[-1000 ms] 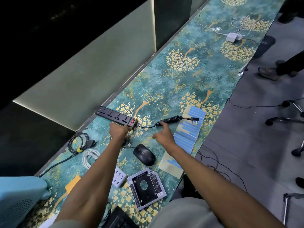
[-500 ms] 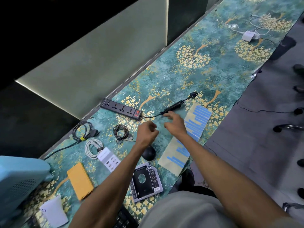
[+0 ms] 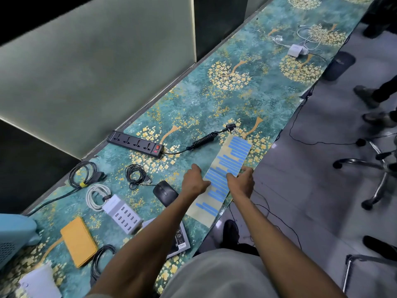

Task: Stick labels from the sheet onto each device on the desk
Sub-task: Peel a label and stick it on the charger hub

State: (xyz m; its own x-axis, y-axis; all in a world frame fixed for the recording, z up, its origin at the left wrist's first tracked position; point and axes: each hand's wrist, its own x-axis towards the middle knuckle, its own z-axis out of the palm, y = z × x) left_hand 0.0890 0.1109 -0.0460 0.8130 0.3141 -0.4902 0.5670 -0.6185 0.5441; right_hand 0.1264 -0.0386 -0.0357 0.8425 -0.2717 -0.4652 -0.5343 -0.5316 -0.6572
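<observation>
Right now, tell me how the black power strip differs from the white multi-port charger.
The power strip is black, long and narrow; the multi-port charger is white and blocky. The strip's black cord lies stretched out; the charger's white cable is coiled. Both lie flat on the desk, untouched by either hand.

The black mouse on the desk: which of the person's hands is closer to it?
Left. The left hand sits just right of the mouse, at the label sheet's left edge. The right hand is across the sheet, farther off.

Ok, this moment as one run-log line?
phase: at label sheet | left hand: on sheet's left edge | right hand: on its right edge | power strip: apart, untouched
</observation>
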